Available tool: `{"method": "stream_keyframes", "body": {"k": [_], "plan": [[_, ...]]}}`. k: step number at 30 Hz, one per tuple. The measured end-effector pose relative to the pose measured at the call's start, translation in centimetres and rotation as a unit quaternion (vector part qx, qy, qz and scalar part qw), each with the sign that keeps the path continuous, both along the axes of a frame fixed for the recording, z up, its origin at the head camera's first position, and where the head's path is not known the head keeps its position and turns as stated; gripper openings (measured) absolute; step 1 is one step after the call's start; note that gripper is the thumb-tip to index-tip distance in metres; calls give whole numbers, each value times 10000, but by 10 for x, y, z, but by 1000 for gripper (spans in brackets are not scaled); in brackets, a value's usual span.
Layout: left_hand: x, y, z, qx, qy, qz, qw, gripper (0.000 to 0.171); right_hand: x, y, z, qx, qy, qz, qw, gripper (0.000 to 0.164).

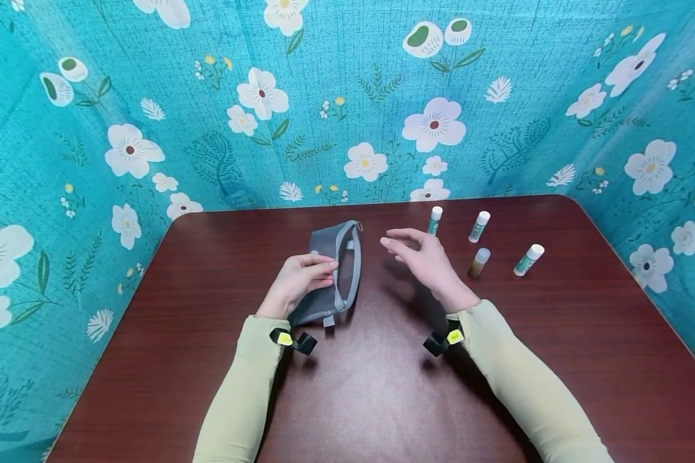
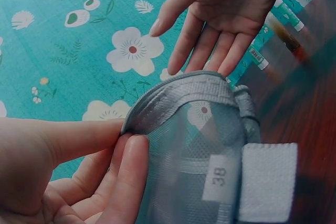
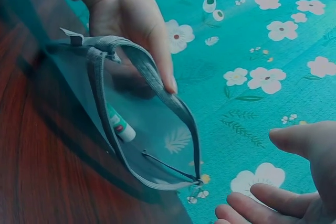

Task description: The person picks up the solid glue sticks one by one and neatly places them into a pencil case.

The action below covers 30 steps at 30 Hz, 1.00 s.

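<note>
1. Left hand (image 1: 298, 280) pinches the grey pouch (image 1: 345, 276) by its gaping rim!
2. Right hand (image 1: 428, 260) hovers nearby, fingers loosely extended.
3. Pouch left of table (image 1: 359, 379) centre, a white-capped tube (image 3: 124, 129) inside!

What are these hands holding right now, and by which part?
The left grip pinches the grey, see-through mesh zip pouch by the zippered rim of its open mouth. The right grip holds nothing.

Grey pouch (image 1: 323, 299) gaping rightward, free gap between it and your right hand (image 1: 425, 258), your left hand (image 1: 297, 278) blocking its left rim, four tubes (image 1: 479, 227) obstructing farther right.
</note>
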<state>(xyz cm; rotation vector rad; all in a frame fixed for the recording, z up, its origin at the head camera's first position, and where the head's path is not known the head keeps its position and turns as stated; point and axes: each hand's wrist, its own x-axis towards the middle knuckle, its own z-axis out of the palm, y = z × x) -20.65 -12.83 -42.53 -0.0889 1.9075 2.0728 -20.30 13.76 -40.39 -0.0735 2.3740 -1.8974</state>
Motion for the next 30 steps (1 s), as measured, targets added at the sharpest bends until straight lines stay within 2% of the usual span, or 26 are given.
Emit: {"method": "stream_keyframes", "body": {"k": [13,22,30], "plan": [[-1,-1,0,-26,-13,11,10000,26,11,24,9,432,478,-310,9974,57],[-2,-1,-1,-27,-33,3,10000,25,21,38,21,493,405,-460,9969,61],[-1,-1,0,-47,-27,-30,10000,26,24,49,21,612,587,-710,9939,60]]}}
